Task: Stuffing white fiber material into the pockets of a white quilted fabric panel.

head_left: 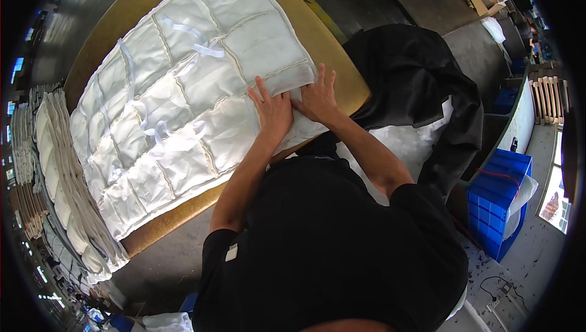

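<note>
A white quilted pad [183,100], stitched into padded squares with white ribbon ties, lies spread over a yellow-brown table [342,69]. My left hand [271,109] presses flat on the pad's near right corner, fingers spread. My right hand [318,97] rests flat right beside it on the same corner, fingers apart, close to the table's edge. Neither hand grips anything. Both forearms reach up from my black shirt at the bottom.
A tall stack of similar white pads [61,173] stands at the left. A big black bag [421,82] holding white filling gapes to the right of the table. A blue plastic crate [497,198] sits on the floor at the right.
</note>
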`<action>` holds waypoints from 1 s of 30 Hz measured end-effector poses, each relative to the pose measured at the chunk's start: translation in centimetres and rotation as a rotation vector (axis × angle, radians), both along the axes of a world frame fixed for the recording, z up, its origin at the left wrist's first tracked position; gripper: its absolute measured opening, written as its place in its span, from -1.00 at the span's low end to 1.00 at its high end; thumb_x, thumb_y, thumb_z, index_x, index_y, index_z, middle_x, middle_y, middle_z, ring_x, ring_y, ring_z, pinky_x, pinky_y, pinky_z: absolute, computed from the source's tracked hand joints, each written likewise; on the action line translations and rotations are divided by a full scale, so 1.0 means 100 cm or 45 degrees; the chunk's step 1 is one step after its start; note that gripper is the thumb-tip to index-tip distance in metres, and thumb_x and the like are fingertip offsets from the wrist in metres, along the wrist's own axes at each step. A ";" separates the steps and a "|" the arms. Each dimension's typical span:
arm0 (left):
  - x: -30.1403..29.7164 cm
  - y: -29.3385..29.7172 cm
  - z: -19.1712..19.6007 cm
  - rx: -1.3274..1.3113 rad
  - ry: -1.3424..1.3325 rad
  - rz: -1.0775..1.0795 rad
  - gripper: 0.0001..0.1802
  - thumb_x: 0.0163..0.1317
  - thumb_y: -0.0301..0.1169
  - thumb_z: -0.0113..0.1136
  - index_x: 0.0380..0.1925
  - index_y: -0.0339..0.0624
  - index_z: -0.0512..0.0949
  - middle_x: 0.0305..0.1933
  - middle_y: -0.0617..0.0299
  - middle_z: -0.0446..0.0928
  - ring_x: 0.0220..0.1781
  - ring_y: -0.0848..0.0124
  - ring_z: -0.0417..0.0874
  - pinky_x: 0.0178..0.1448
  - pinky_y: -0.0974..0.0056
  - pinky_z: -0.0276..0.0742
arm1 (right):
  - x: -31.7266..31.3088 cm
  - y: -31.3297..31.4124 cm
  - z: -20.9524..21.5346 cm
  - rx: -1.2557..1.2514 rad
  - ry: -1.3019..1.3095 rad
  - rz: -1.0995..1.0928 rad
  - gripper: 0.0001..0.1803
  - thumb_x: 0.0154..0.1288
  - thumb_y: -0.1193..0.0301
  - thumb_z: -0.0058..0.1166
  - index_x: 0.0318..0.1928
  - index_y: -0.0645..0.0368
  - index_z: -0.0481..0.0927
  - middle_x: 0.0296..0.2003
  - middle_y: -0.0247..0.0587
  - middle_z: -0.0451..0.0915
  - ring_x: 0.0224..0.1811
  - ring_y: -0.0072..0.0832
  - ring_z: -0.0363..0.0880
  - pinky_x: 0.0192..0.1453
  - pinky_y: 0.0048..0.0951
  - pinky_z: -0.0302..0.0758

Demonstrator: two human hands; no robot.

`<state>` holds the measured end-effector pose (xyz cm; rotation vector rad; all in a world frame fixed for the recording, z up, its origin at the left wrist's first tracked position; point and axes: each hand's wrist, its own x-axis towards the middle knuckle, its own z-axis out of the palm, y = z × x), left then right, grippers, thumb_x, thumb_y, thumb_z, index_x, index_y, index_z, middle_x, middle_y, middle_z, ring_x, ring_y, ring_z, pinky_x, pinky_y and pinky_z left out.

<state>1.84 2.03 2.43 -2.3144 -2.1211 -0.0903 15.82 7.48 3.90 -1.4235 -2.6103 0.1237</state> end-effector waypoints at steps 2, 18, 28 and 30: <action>-0.002 -0.004 0.001 -0.013 -0.107 0.069 -0.42 0.23 -0.36 0.15 0.31 -0.08 0.47 0.41 0.15 0.40 0.57 -0.53 -0.21 0.37 -0.74 -0.34 | 0.000 -0.007 -0.001 -0.049 -0.113 -0.087 -0.29 0.34 -0.01 0.08 0.26 0.34 0.51 0.39 0.14 0.32 0.56 0.37 -0.10 0.40 0.62 -0.05; -0.006 -0.011 0.004 -0.270 -0.199 0.118 -0.48 0.21 -0.35 0.16 0.22 -0.03 0.56 0.35 -0.01 0.45 0.57 -0.53 -0.23 0.37 -0.74 -0.40 | -0.007 -0.008 0.008 -0.402 -0.277 -0.108 -0.15 0.30 -0.14 0.05 0.38 0.26 0.41 0.43 0.11 0.27 0.55 0.43 -0.17 0.41 0.64 -0.13; -0.012 -0.019 0.012 0.041 -0.307 -0.025 -0.48 0.18 -0.40 0.18 0.21 0.00 0.57 0.39 0.10 0.43 0.61 -0.41 -0.23 0.41 -0.71 -0.40 | 0.001 -0.003 0.005 -0.201 -0.054 -0.069 -0.18 0.30 -0.03 0.13 0.37 0.35 0.36 0.42 0.13 0.27 0.54 0.41 -0.14 0.39 0.65 -0.09; -0.018 -0.034 0.027 0.031 -0.355 -0.095 -0.50 0.16 -0.42 0.19 0.17 -0.01 0.60 0.39 0.12 0.43 0.63 -0.35 -0.21 0.42 -0.70 -0.38 | 0.006 -0.019 0.010 -0.133 0.048 -0.018 -0.17 0.30 0.00 0.15 0.38 0.35 0.33 0.40 0.14 0.29 0.55 0.38 -0.15 0.38 0.66 -0.09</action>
